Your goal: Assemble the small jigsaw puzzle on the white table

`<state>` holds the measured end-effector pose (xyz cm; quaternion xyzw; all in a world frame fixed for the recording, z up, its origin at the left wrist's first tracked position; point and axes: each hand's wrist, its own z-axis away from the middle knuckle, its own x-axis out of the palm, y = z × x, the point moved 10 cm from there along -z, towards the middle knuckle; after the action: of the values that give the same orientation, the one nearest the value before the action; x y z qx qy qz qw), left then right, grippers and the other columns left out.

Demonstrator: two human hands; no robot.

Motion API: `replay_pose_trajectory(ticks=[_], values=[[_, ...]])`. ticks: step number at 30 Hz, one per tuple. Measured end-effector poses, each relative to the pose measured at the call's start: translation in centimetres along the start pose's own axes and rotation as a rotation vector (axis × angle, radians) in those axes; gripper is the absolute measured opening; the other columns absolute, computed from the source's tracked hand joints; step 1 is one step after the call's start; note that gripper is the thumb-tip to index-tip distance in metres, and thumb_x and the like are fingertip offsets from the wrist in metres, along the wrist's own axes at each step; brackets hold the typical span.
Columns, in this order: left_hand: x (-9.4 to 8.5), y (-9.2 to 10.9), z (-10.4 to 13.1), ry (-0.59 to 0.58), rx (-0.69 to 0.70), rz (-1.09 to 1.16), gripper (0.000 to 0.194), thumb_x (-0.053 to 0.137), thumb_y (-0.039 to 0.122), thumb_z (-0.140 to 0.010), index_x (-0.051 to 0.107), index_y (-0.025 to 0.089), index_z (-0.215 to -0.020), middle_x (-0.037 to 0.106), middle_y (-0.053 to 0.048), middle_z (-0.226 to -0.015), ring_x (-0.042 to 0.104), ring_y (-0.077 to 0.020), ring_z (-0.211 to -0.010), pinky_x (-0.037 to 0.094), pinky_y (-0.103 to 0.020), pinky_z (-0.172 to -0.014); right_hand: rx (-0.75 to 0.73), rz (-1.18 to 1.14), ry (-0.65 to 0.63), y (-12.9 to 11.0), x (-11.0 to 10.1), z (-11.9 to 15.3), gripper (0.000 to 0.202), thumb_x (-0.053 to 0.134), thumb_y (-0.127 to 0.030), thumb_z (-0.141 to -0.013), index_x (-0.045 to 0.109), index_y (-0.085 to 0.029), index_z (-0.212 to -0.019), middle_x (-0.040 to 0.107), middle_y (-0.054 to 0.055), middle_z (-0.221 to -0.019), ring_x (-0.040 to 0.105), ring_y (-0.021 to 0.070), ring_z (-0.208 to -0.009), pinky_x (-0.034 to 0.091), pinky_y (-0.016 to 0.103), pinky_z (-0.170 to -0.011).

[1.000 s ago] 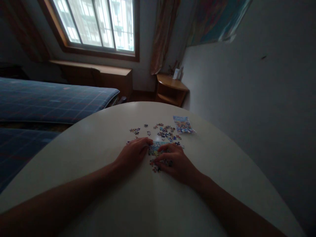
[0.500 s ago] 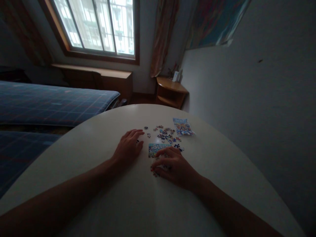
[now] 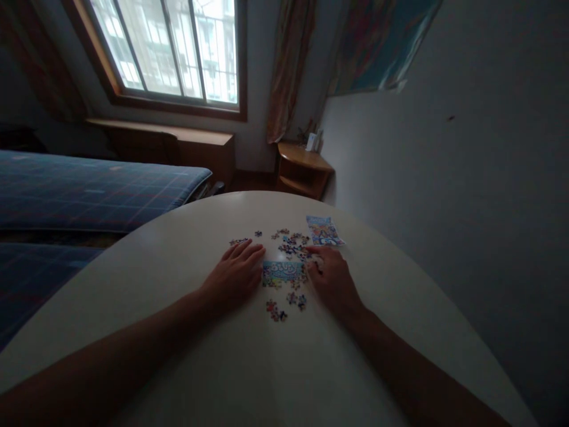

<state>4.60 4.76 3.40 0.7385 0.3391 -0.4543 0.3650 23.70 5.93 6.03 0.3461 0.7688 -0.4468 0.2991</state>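
Where the left hand (image 3: 235, 274) lies: on the round white table (image 3: 275, 379), fingers released and reaching forward, loosely spread, with the thumb side just beside the near-left edge of the joined section. Whatever sits beneath the palm is hidden.

Right hand (image 3: 334, 281): over at the right of the joined section, index finger stretched towards the loose pile, thumb bent in below it. Is a piece between them? Too dark and small to tell.

Joined section (image 3: 282, 271): lying flat between the two hands, blue patterning across it, yellow-green along the ragged lower edge.

Loose pile (image 3: 296, 246): scattered just beyond the section, close to the right fingertips.

Nearer pieces: one small group (image 3: 297, 299) just below the section, another cluster (image 3: 275, 311) lower and to its left, neither touching the section.

Far-left pieces (image 3: 237, 241): just past the left fingertips, with a single piece (image 3: 258, 233) a little farther out.

Printed sheet (image 3: 324, 230): colourful, lying beyond the pile on the right.

Step in hand: looks like sorting or picking among pieces at the section's right side.

Handling called for: a light fingertip pinch, a turn to match the outline, and a steadying touch so the section doesn't slide.
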Motion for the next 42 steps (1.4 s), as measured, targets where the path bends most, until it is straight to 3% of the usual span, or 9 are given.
replay_pose_trajectory(ticks=[6,15,26,37,42], values=[[0.0,1.5,0.3,-0.009,0.124,0.069,0.049,0.055,0.034,-0.094,0.049,0.023,-0.141,0.050,-0.006,-0.150,0.038,-0.0278,-0.142,0.032,-0.052,-0.118,0.076,-0.006,-0.018,2.1,0.9,-0.5,0.043,0.048,-0.018,-0.085,0.063,-0.014,-0.126,0.067,0.013,-0.126,0.059,0.0283,-0.117,0.044,0.048,-0.104],[0.4,1.1,0.4,-0.012,0.118,0.097,0.043,0.057,0.035,-0.094,0.055,0.023,-0.135,0.053,-0.008,-0.146,0.042,-0.0280,-0.140,0.035,-0.052,-0.116,0.069,0.035,-0.037,2.5,1.6,-0.4,0.043,0.054,-0.026,-0.089,0.059,-0.016,-0.130,0.065,0.014,-0.128,0.057,0.0293,-0.119,0.042,0.049,-0.105],[0.7,0.7,0.6,-0.015,0.126,0.080,0.044,0.055,0.037,-0.096,0.053,0.023,-0.137,0.052,-0.007,-0.148,0.041,-0.0267,-0.140,0.034,-0.051,-0.117,0.145,-0.002,0.024,3.6,1.4,-0.6,0.049,0.053,-0.022,-0.086,0.051,-0.014,-0.134,0.069,0.015,-0.116,0.063,0.0273,-0.107,0.047,0.046,-0.098],[0.6,0.9,0.4,-0.015,0.119,0.083,0.042,0.054,0.034,-0.096,0.054,0.023,-0.136,0.053,-0.007,-0.146,0.044,-0.0269,-0.139,0.035,-0.050,-0.116,0.114,-0.016,0.060,3.8,1.3,-0.6,0.045,0.054,-0.023,-0.086,0.056,-0.016,-0.130,0.069,0.013,-0.117,0.063,0.0259,-0.106,0.048,0.044,-0.096],[0.6,1.1,0.2,-0.027,0.111,0.076,0.040,0.052,0.033,-0.096,0.056,0.021,-0.134,0.055,-0.009,-0.145,0.044,-0.0274,-0.138,0.036,-0.051,-0.115,0.155,0.149,0.003,3.7,0.3,-1.6,0.030,0.052,-0.025,-0.091,0.068,-0.022,-0.116,0.068,0.010,-0.121,0.059,0.0280,-0.116,0.045,0.050,-0.099]])
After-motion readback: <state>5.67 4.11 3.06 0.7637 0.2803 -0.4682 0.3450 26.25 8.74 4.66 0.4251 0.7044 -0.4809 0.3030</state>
